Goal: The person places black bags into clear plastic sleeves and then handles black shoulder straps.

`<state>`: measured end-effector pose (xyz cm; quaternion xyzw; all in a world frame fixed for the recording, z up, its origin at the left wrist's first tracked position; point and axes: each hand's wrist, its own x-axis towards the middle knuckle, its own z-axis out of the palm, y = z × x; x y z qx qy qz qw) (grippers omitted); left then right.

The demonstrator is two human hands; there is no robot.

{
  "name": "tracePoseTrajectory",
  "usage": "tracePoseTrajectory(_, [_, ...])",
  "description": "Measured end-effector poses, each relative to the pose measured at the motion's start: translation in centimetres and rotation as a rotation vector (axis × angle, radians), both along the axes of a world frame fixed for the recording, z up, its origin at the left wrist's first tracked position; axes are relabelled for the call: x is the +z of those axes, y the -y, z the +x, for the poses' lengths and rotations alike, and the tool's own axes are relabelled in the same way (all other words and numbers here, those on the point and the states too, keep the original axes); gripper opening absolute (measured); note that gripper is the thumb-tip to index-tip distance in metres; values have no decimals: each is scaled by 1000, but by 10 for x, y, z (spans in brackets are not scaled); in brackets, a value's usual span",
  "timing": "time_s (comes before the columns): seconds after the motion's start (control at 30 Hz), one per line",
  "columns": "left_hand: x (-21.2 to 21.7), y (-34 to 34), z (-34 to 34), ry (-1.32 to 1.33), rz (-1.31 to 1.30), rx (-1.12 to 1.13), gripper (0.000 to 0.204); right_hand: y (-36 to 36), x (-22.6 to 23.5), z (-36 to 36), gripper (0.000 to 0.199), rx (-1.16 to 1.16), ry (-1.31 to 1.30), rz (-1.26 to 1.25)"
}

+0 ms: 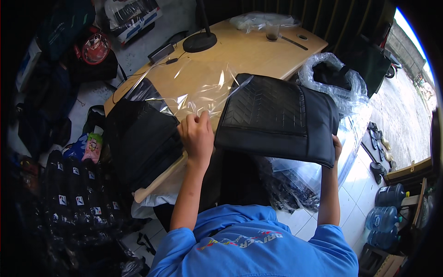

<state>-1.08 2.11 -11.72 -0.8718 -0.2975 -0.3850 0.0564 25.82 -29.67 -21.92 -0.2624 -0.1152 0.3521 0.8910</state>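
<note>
My right hand (337, 148) grips the right edge of a flat black leather-look cover (272, 115), which has a chevron-stitched panel and a smooth border. It is held up over the near edge of the table. To its left, my left hand (197, 136) is closed, its fingers pinching a thin clear plastic bag (198, 94). The plastic spreads over the table, and part of it touches the cover's upper left corner. Beside my left hand lies a stack of folded black covers (140, 134) on the table's left end.
On the wooden table (258, 55) stand a black lamp base (200, 42), a glass (272, 32) and a clear plastic packet (263, 21). Plastic-wrapped bundles (332, 78) are at the right. Water jugs (383, 217) and sandals (378, 168) rest on the floor. Black wrapped packs (78, 194) lie left.
</note>
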Motion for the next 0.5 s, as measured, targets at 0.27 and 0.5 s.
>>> tracePoseTrajectory(0.27, [-27,-7,0,433,-320,-214,23,-16,-7,-23,32,-90,-34,52])
tracePoseTrajectory(0.5, [-30,0,-12,487,-420,-318,17,-19,-3,-34,35,-47,-49,178])
